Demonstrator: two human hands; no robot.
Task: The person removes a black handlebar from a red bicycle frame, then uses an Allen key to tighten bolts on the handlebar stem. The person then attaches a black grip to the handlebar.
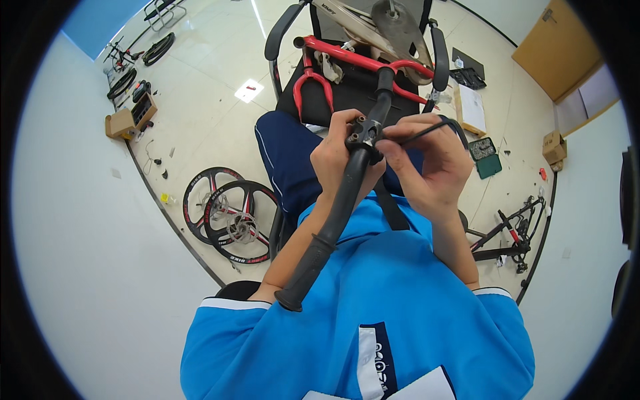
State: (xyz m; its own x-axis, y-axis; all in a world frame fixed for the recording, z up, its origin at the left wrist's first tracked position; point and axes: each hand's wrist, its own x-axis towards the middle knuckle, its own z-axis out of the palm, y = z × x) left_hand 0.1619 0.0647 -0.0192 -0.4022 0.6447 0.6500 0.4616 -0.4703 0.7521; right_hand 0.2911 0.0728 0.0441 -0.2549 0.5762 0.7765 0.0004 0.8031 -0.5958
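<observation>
My left hand (337, 157) grips a black bicycle handlebar (337, 213) near its middle clamp (363, 133), held close to my chest. The bar runs from a rubber grip at lower left up to another grip near the red frame. My right hand (430, 163) pinches a thin black tool or cable (420, 133) whose tip meets the clamp. A red bicycle frame (360, 63) lies across a black chair in front of my knees.
Two black and red wheels (230, 210) lie on the floor at left. More wheels and cardboard boxes (123, 120) sit far left. A green tool case (487, 160), a bike part (510, 237) and a brown door stand at right.
</observation>
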